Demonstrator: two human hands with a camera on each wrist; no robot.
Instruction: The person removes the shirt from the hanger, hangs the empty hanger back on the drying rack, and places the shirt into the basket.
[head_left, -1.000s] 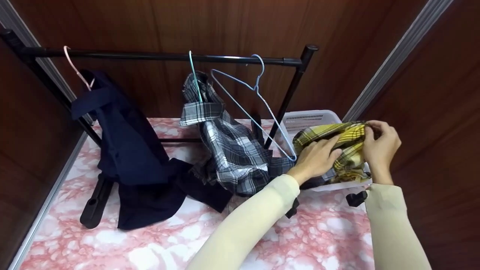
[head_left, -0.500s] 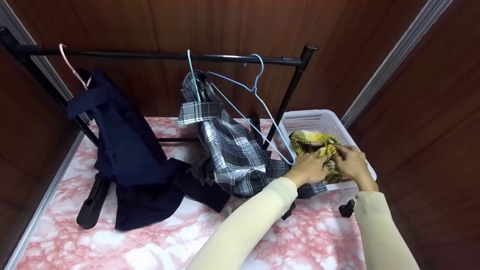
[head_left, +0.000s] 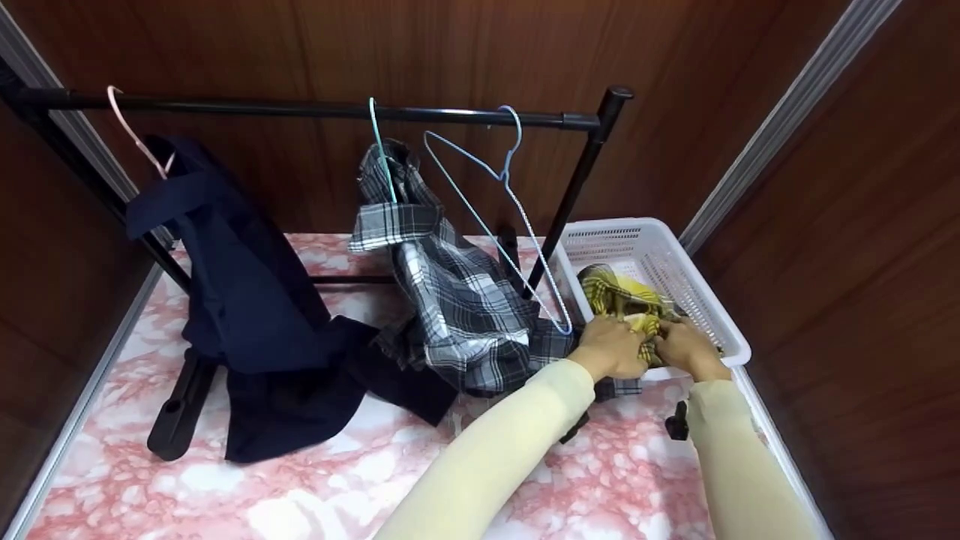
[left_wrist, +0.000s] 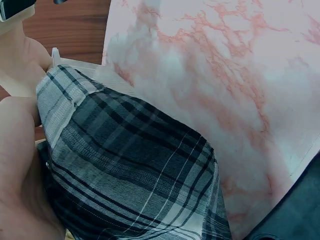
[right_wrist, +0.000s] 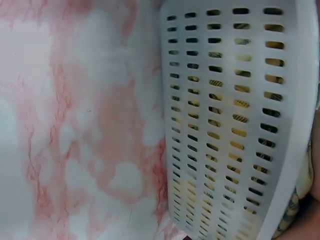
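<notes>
Both hands are down in the white basket [head_left: 705, 300], at the right of the pink marbled surface [head_left: 300, 487], close against the right wall. The yellow plaid cloth [head_left: 619, 294] lies bunched inside the basket, mostly just beyond the hands on their far side, with its near edge under the fingers.

Left hand [head_left: 611, 349]: at the basket's near left corner, fingers curled onto the near edge of the yellow plaid cloth; it appears to grip a fold. Right hand [head_left: 684, 346]: just beside the left, touching it or nearly so, fingers likewise bent into the same cloth. How tightly each holds cannot be told from the head view.

Left wrist view: a grey plaid shirt [left_wrist: 135, 170] fills the frame just beside the hand, draped over the basket's near left rim. Right wrist view: the perforated basket wall [right_wrist: 235, 120], yellow showing through the holes.

Black rail [head_left: 315, 111] spans the far side. From it hang a navy garment [head_left: 240, 300] on a pink hanger [head_left: 131, 135] at left, the grey plaid shirt on a teal hanger [head_left: 379, 146] at centre, and a bare blue hanger [head_left: 502, 195] to its right, its lower corner near the left hand.
</notes>
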